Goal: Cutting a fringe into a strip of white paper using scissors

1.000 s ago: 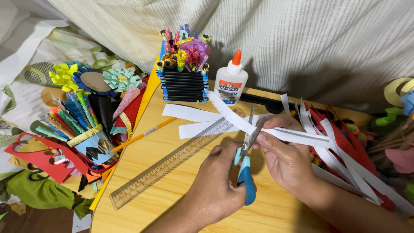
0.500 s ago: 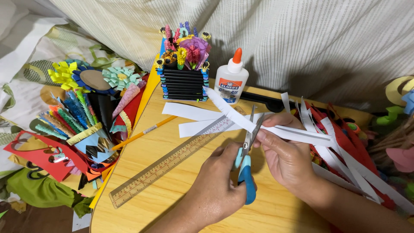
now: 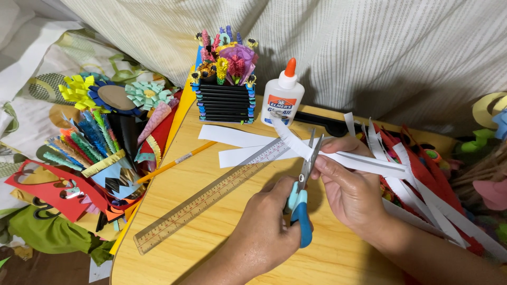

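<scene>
**Scissors at the paper strip**

I saw the left hand (image 3: 264,232) curled round the blue handles of the scissors (image 3: 302,192), fingers closed through the loops, blades pointing up and away and parted only narrowly. The right hand (image 3: 351,190) came in from the lower right, wrist bent, pinching a white paper strip (image 3: 338,157) between thumb and fingers just beside the blades; the strip's fringed end stuck out to the left over the wooden table (image 3: 211,253). One clear ruler (image 3: 211,198) lay slanted beside the left hand, one pencil (image 3: 177,161) above it, and two loose white strips (image 3: 232,136) near it. One glue bottle (image 3: 282,100) stood at the back. Next to it, one black ribbed holder (image 3: 226,103) was filled with paper flowers (image 3: 229,55).
</scene>
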